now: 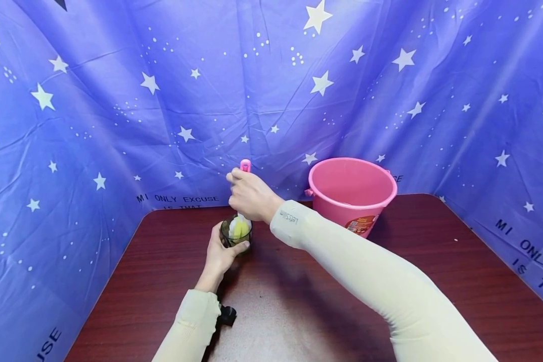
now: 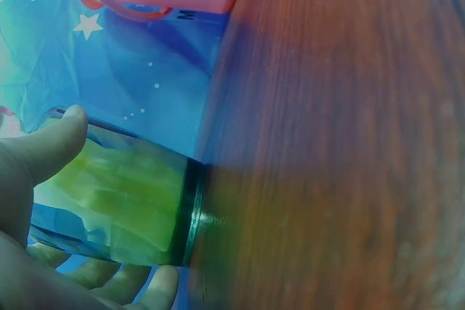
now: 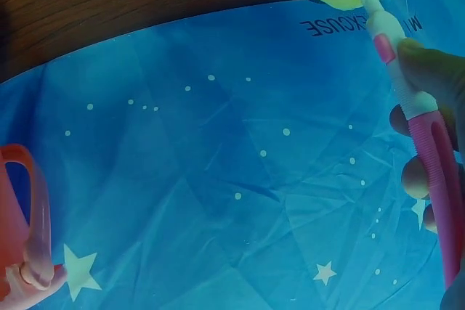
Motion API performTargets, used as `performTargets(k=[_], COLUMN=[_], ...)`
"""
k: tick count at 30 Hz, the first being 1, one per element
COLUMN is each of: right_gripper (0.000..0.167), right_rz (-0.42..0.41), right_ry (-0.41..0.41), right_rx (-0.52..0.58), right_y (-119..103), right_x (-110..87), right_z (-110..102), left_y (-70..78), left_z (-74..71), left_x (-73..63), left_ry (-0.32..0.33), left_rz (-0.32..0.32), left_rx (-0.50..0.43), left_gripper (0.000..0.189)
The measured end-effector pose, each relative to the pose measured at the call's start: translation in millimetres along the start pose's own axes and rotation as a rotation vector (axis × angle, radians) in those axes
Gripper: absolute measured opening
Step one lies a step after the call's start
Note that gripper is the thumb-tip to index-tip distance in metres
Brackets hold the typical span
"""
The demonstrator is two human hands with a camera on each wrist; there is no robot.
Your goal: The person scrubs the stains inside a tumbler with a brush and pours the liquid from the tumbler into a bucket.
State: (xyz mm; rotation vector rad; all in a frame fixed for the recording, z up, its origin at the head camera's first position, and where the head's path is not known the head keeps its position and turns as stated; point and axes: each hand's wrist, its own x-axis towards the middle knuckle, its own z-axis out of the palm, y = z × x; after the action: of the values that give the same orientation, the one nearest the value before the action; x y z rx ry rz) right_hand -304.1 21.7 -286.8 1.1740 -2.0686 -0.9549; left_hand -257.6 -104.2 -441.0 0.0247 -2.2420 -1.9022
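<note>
Blue cloth (image 1: 104, 100) printed with pale stars hangs on the left side and along the far edge of the dark red table (image 1: 154, 281). Left of centre, toward that far edge, our left hand (image 1: 219, 256) grips a tinted, see-through cup (image 2: 131, 194), the thumb on one side and the fingers curled round the other; whether its base touches the wood we cannot quite tell. Inside the cup sits the yellow-and-white sponge head (image 1: 239, 229) of a brush, its pink-and-white handle (image 3: 436, 165) rising steeply out of the mouth. Just to the right, our right hand (image 1: 252, 195) closes round that handle, thumb pressed along the white part. We take the step in hand to be scrubbing the cup's inside. Next, we judge, our right wrist should turn and work the sponge round the wall and down to the base, while our left keeps the cup from twisting or tipping. Farther right stands a pink bucket (image 1: 335, 213), apart from both hands.
</note>
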Motion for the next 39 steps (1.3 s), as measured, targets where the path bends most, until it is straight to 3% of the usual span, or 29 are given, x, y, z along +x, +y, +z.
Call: performTargets(k=[22, 39], right_gripper=[0.020, 0.019], right_rz=[-0.034, 0.024], right_ry=[0.067, 0.019], right_rx=[0.016, 0.034], right_y=[-5.4, -4.5], right_x=[-4.7, -7.8], right_z=[-6.2, -6.4], left_y=[-1.9, -2.6], left_z=[-0.1, 0.1], left_x=[0.7, 1.1], left_ry=[-0.012, -0.007], left_rz=[0.001, 0.008], left_rx=[0.009, 0.016], left_gripper=[0.080, 0.081])
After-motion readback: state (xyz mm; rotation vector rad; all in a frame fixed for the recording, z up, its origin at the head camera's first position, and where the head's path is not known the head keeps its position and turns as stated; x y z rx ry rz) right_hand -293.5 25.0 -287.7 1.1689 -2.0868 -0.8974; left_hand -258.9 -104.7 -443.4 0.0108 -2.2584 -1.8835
